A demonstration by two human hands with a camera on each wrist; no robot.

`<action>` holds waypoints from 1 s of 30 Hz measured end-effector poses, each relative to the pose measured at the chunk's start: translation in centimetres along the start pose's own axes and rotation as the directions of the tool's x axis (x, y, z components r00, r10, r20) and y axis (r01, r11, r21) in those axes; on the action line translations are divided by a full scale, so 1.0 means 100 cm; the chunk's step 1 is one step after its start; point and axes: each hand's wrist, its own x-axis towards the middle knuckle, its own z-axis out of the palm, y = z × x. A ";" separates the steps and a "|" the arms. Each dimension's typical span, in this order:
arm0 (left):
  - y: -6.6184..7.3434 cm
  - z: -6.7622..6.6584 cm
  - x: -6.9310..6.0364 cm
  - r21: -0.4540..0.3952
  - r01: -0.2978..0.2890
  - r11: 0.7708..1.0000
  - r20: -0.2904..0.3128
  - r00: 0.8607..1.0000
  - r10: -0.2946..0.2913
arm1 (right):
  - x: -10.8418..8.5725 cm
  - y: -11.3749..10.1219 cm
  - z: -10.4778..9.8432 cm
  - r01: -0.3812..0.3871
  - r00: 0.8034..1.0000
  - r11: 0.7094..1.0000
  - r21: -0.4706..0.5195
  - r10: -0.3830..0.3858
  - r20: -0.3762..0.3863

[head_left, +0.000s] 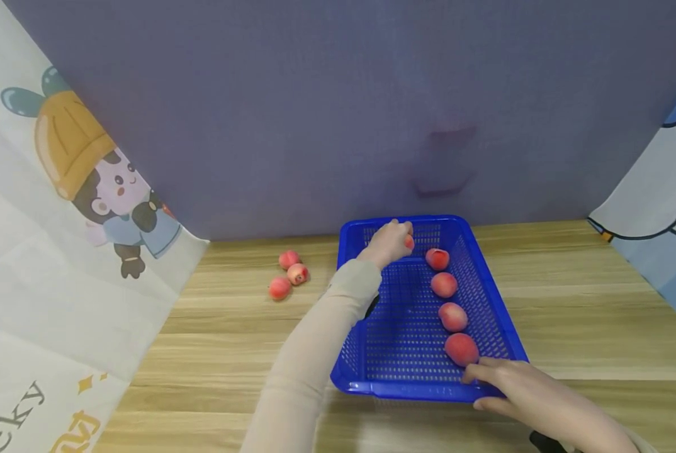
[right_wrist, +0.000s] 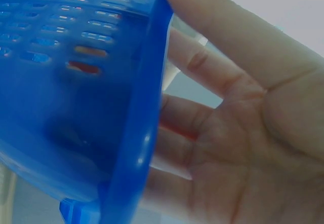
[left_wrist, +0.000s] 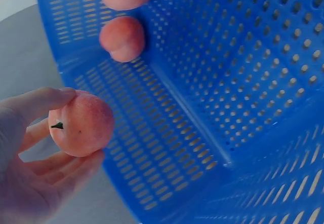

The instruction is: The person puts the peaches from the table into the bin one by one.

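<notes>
My left hand (head_left: 391,241) grips a peach (left_wrist: 83,124) between thumb and fingers, over the far end of the blue plastic basket (head_left: 496,302). A small dark green bit shows on that peach in the left wrist view. Several peaches (head_left: 453,317) line the basket's right side, front to back. At the near right corner, my right hand (head_left: 510,385) holds the basket's rim (right_wrist: 144,133), fingers reaching over the inside and thumb outside. Its fingertips are partly hidden behind the rim in the right wrist view.
Three more peaches, one of them a paler peach (head_left: 298,274), lie close together on the wooden table (head_left: 219,352), left of the basket. A grey-purple panel (head_left: 292,126) rises behind the table. Printed cloth (head_left: 49,251) hangs on the left side.
</notes>
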 end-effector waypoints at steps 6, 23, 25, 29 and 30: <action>-0.002 0.013 0.003 -0.013 0.041 0.999 -0.012 0.999 -0.041 | 0.000 -0.001 0.000 -0.008 1.000 1.000 0.001 0.008 0.009; -0.014 0.049 0.001 0.014 0.077 0.997 -0.030 0.997 -0.077 | 0.001 -0.002 -0.002 -0.012 1.000 1.000 0.013 0.012 0.013; -0.016 0.052 0.001 0.012 0.079 0.997 -0.031 0.996 -0.079 | 0.001 -0.002 -0.002 -0.009 1.000 1.000 0.015 0.009 0.014; -0.017 0.057 0.001 0.022 0.083 0.996 -0.021 0.996 -0.083 | 0.000 -0.002 -0.002 0.003 1.000 1.000 0.010 -0.003 0.005; -0.016 0.058 0.001 0.027 0.083 0.996 -0.017 0.996 -0.083 | 0.000 -0.001 -0.002 -0.001 1.000 1.000 0.012 0.000 0.007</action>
